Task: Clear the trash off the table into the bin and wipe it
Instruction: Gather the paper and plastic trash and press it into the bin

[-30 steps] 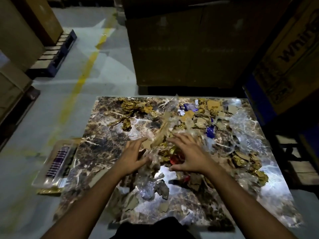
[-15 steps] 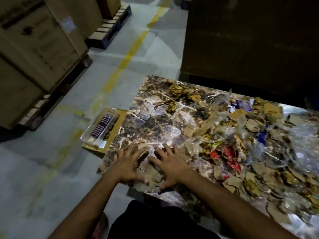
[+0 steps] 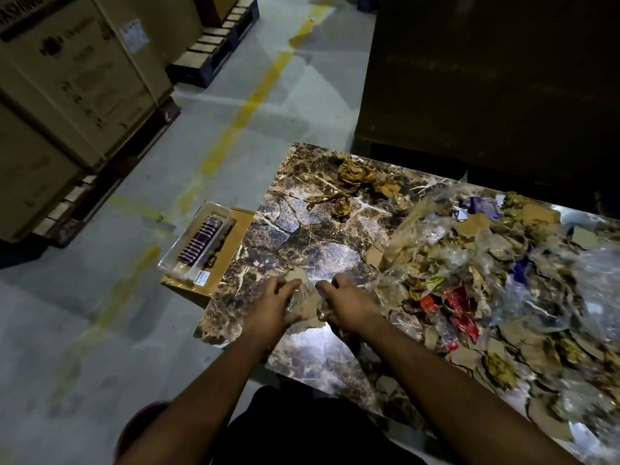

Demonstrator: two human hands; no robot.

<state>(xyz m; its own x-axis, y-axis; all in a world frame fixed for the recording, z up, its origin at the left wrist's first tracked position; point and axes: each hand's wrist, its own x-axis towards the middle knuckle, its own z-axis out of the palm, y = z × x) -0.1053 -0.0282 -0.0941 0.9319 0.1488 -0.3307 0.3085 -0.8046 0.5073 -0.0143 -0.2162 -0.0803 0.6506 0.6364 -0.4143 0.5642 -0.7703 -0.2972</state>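
Note:
The brown marble table (image 3: 302, 229) carries a wide heap of trash (image 3: 486, 280) across its right half: cardboard scraps, clear plastic, red wrappers (image 3: 461, 308). Crumpled brown paper (image 3: 352, 176) lies near the far left corner. At the table's near left corner my left hand (image 3: 273, 305) and my right hand (image 3: 350, 303) face each other. Both curl their fingers round a small bunch of cardboard scraps and plastic (image 3: 305, 298) between them. A red rounded rim (image 3: 142, 419) shows on the floor under my left forearm; I cannot tell what it is.
On the floor left of the table, a clear plastic box of purple items (image 3: 201, 243) sits on a flat carton. Large cartons on pallets (image 3: 67, 82) stand at the far left. A tall dark carton (image 3: 486, 78) stands behind the table.
My hands moved from the middle of the heap to the table's near left corner, dragging scraps along. Their fingers went from flat on the scraps to curled round them. The view swung left.

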